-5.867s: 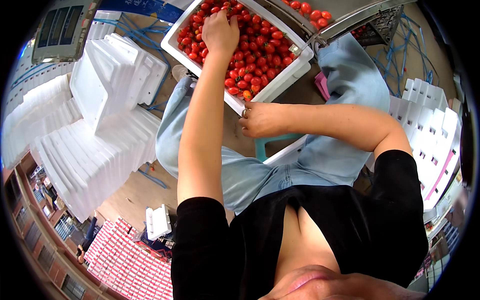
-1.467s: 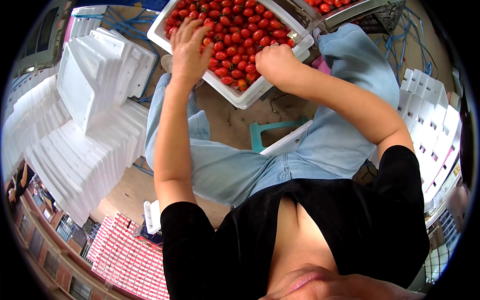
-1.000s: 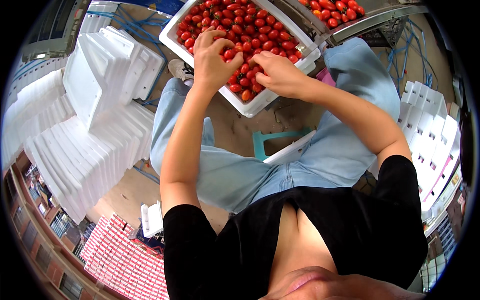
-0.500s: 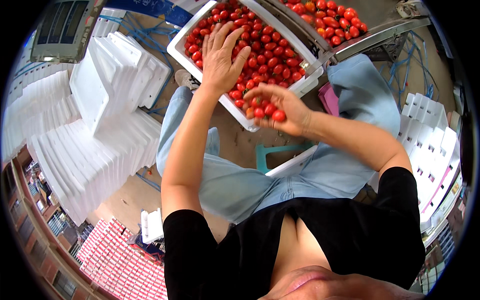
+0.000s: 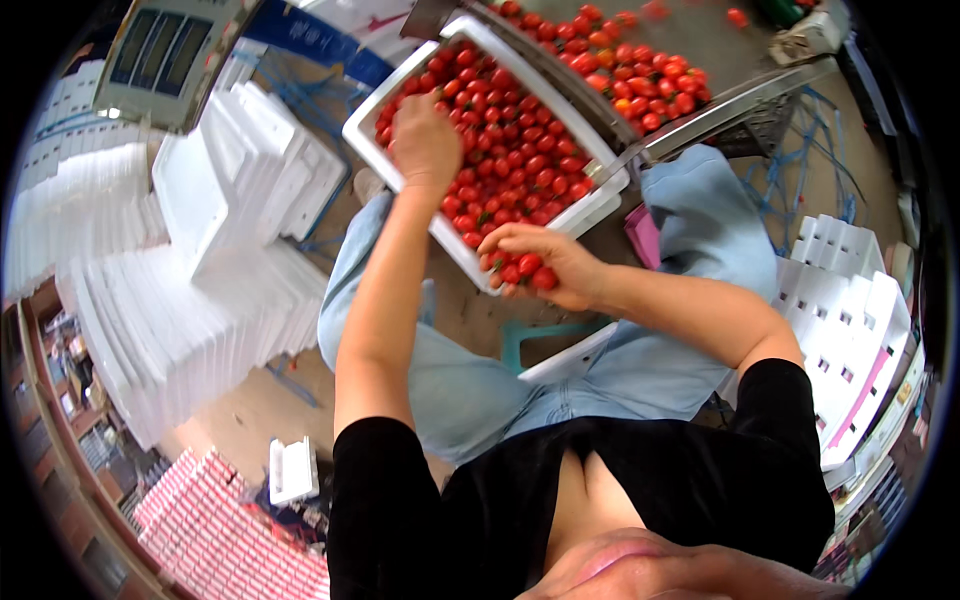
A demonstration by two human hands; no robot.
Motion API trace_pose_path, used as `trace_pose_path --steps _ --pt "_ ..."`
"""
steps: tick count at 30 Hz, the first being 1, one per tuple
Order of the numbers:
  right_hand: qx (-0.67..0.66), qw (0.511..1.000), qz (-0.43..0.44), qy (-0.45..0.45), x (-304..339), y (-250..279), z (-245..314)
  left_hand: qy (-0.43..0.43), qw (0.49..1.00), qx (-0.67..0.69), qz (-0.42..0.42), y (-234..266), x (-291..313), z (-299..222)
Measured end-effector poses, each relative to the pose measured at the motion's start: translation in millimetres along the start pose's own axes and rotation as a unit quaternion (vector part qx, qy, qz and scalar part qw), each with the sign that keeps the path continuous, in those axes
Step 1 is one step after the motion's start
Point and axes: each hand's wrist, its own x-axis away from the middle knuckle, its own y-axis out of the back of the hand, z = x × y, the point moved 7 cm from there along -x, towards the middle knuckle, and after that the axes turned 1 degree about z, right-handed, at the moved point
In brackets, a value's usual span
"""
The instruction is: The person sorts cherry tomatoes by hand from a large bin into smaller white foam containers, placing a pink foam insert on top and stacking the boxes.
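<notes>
A white foam box, tilted away from me, is filled with small red cherry tomatoes. Over its left part my left hand is closed, its fingers curled down among the tomatoes; what they grip, if anything, is hidden. My right hand is cupped at the near corner of the box, closed around several cherry tomatoes that show in the palm.
Behind the box, a metal tray holds more loose tomatoes. A scale display stands at the upper left. White foam lids are stacked to my left, foam boxes to my right. A teal stool is between my legs.
My left hand has gone from lying spread over the tomatoes to curling its fingers into them. The right hand stays cupped around its tomatoes, slightly lower in view.
</notes>
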Motion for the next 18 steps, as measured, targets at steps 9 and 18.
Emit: trace_pose_path --steps 9,18 --pt "0.008 1.000 -0.002 0.028 -3.1 14.7 12.8 0.070 0.973 -0.108 0.190 -38.3 -18.1 41.7" --pt "-0.095 0.990 -0.052 0.094 10.3 20.7 14.6 -0.010 0.901 0.383 0.204 63.7 29.0 -91.8"
